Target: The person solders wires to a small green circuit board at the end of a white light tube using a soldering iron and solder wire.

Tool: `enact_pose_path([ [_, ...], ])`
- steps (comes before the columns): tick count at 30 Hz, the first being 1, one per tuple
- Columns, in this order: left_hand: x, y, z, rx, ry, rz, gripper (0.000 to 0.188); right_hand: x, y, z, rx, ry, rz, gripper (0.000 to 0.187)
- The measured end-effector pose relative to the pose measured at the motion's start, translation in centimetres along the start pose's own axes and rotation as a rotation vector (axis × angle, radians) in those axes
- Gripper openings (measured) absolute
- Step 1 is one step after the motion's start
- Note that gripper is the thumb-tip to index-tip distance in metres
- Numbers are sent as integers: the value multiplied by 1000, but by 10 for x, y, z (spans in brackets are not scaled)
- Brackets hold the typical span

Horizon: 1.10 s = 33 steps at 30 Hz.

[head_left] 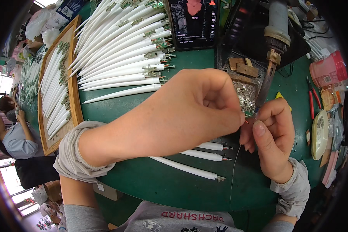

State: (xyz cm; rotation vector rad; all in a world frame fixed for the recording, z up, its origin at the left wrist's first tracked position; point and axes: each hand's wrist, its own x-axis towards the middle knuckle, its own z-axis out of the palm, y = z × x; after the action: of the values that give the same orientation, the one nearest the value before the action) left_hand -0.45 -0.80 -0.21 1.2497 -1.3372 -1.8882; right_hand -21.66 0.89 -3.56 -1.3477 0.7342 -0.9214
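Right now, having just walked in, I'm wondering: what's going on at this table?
A person's bare hands meet at the tip of a soldering iron. The right hand pinches a thin wire that trails below it. The left hand pinches a tiny part, mostly hidden. Many white tubes lie fanned out beyond the left arm, with a few tubes nearer the body. A lit phone is beside the fan.

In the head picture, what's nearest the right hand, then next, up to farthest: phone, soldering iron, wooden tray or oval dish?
1. Soldering iron: just above the right hand.
2. Oval dish: to its right.
3. Phone: up and left.
4. Wooden tray: farthest, over on the left.
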Motion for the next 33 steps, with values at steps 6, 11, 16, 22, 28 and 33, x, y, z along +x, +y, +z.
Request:
enact_pose_path([
  [6,-2,5,0,-2,12,-104,7,-1,6,-4,-202,85,-142,16],
  [11,-2,-3,1,16,2,0,7,4,6,-5,-488,37,-403,13],
  [16,0,2,1,-51,-2,-61,6,-2,6,-6,-412,81,-278,15],
  [22,0,2,2,-75,-32,-6,6,2,7,-2,-136,114,-185,15],
  [28,-1,3,-3,-132,-39,-120,6,0,8,-2,-134,111,-195,11],
  [33,-1,-3,0,3,-35,-63,6,2,8,-7,-524,32,-466,23],
])
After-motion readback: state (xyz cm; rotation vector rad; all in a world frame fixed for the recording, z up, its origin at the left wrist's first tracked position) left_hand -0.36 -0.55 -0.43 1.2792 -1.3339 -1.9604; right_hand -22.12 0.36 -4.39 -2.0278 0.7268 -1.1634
